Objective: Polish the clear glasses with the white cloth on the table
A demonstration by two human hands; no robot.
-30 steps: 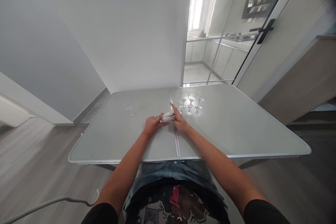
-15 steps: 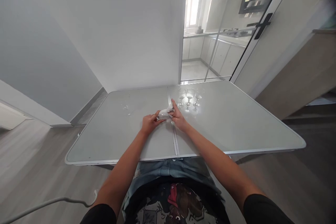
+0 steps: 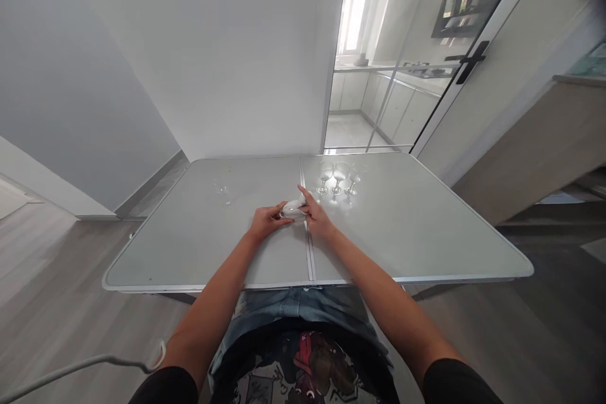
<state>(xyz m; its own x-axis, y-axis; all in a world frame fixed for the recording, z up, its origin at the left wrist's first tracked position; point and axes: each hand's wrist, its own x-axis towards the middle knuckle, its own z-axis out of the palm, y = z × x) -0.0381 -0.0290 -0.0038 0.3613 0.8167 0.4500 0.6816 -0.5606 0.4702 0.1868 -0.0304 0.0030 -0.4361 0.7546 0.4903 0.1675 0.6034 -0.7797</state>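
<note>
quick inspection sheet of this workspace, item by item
surface: grey folding table with a centre seam
job's things: white cloth wrapped on a small glass, held between both hands
clutter: three stemmed glasses standing in a row right of the seam; one more glass on the left half
grippers: left hand and right hand both grip the cloth bundle
cables: white cable over the floor, lower left
surroundings: white wall, glass door to a kitchen, wooden floor

Grey folding table [image 3: 426,233], white wall [image 3: 227,63], wood-look floor [image 3: 57,278], glass door [image 3: 426,63], bright kitchen window [image 3: 357,0]
</note>
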